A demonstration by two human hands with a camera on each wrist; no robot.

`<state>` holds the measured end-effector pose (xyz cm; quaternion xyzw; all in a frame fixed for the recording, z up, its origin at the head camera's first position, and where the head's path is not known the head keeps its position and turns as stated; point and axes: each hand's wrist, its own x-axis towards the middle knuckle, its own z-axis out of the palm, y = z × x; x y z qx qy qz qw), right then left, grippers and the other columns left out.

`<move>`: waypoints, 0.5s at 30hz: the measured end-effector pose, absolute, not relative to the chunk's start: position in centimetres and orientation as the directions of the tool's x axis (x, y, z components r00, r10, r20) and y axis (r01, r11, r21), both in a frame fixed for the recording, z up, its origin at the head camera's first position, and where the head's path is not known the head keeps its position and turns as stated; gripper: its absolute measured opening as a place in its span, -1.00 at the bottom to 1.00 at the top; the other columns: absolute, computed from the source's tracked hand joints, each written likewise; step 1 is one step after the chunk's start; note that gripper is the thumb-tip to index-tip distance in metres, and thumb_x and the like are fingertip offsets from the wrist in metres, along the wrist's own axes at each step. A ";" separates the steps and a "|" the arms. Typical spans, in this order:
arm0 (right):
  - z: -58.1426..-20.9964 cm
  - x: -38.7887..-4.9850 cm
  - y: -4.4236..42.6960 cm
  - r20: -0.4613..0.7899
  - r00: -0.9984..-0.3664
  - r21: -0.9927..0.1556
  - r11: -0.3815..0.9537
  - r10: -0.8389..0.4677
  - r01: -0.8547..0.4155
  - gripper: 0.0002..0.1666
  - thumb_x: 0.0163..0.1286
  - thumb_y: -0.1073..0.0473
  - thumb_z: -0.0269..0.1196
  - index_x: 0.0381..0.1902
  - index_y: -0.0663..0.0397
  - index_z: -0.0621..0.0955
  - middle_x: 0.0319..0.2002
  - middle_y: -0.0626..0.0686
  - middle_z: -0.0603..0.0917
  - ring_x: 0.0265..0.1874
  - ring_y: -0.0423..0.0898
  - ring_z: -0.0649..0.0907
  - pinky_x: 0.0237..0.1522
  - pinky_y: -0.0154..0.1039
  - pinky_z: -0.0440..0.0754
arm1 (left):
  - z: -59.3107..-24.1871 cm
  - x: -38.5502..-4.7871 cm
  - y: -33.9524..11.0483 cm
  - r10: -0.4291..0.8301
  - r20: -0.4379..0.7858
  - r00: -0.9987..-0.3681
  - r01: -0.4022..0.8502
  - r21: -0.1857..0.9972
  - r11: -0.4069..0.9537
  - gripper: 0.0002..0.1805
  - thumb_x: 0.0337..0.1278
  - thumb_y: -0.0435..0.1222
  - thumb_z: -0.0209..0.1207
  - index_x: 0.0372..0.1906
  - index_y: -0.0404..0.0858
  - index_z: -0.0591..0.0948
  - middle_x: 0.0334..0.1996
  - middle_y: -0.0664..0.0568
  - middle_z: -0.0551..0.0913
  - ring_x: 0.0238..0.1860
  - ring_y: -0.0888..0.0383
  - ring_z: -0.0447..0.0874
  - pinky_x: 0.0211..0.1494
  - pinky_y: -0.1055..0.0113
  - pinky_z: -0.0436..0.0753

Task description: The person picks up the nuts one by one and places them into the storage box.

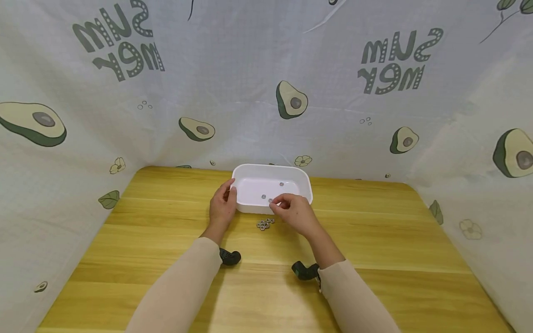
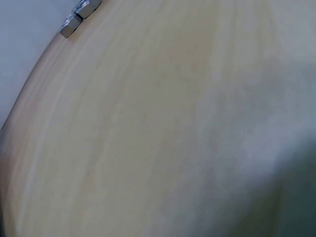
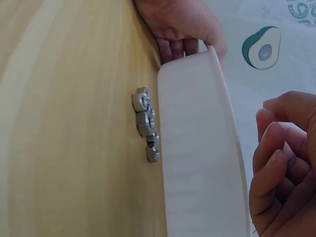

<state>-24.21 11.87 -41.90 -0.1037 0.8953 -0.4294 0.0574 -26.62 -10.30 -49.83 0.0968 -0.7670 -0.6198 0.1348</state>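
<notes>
A white rectangular tub (image 1: 250,209) stands near the back edge of the table, with a few metal nuts (image 1: 281,184) lying on its floor. My left hand (image 1: 222,208) holds the tub's left end, thumb on the near side and fingers round the outside. Over the near rim, my right hand (image 1: 294,212) has its thumb and index fingertips brought together at a small metal nut (image 1: 270,201). The right wrist view hides what lies between those fingertips. In front of the tub sits a loose cluster of several nuts (image 1: 263,225) on the wood.
The wooden table (image 1: 374,231) has rounded back corners. A cloth (image 1: 250,92) printed with avocados hangs behind it and along both sides. Black devices (image 1: 230,257) are worn at both wrists, below the sleeves.
</notes>
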 end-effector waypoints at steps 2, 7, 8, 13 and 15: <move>-42.2 -23.9 11.8 -0.042 -0.968 -0.790 0.601 -0.248 -0.119 -0.84 0.37 0.06 0.38 -0.20 0.01 0.74 -0.43 0.06 0.67 -0.53 -0.10 0.56 -0.47 -0.29 0.52 | -49.8 -26.7 -10.3 -0.316 0.086 -0.945 0.018 0.977 0.213 -0.57 0.51 -0.04 0.03 0.36 0.07 0.56 0.22 -0.04 0.62 0.14 -0.03 0.59 0.30 0.05 0.60; -43.4 -23.4 11.9 -0.106 -0.943 -0.754 0.644 -0.317 -0.132 -0.88 0.35 0.10 0.40 -0.24 -0.01 0.75 -0.45 0.01 0.66 -0.51 -0.13 0.53 -0.46 -0.32 0.48 | -49.7 -26.6 -10.3 -0.315 0.083 -0.945 0.014 0.976 0.216 -0.57 0.51 -0.04 0.03 0.36 0.08 0.55 0.21 -0.03 0.61 0.14 -0.03 0.58 0.30 0.05 0.60; -43.6 -23.3 11.9 -0.111 -0.937 -0.739 0.658 -0.332 -0.145 -0.89 0.35 0.11 0.40 -0.24 0.00 0.75 -0.46 -0.02 0.65 -0.50 -0.13 0.53 -0.45 -0.32 0.48 | -49.6 -26.6 -10.3 -0.314 0.083 -0.946 0.014 0.977 0.215 -0.57 0.51 -0.04 0.02 0.37 0.08 0.55 0.21 -0.03 0.61 0.14 -0.02 0.58 0.30 0.05 0.60; -44.9 -23.1 12.2 -0.133 -0.923 -0.722 0.674 -0.361 -0.159 -0.85 0.33 0.17 0.40 -0.15 0.02 0.71 -0.45 -0.02 0.60 -0.48 -0.13 0.52 -0.44 -0.32 0.48 | -49.5 -26.5 -10.3 -0.310 0.076 -0.948 0.007 0.976 0.218 -0.57 0.52 -0.04 0.02 0.38 0.07 0.53 0.23 -0.03 0.60 0.14 -0.02 0.57 0.30 0.05 0.60; -45.2 -23.1 12.3 -0.134 -0.924 -0.733 0.663 -0.358 -0.151 -0.79 0.32 0.19 0.39 -0.09 0.03 0.70 -0.46 0.00 0.59 -0.49 -0.13 0.51 -0.45 -0.31 0.46 | -49.5 -26.5 -10.3 -0.310 0.071 -0.948 0.001 0.975 0.220 -0.57 0.52 -0.04 0.02 0.38 0.08 0.53 0.22 -0.03 0.61 0.13 -0.01 0.57 0.29 0.06 0.60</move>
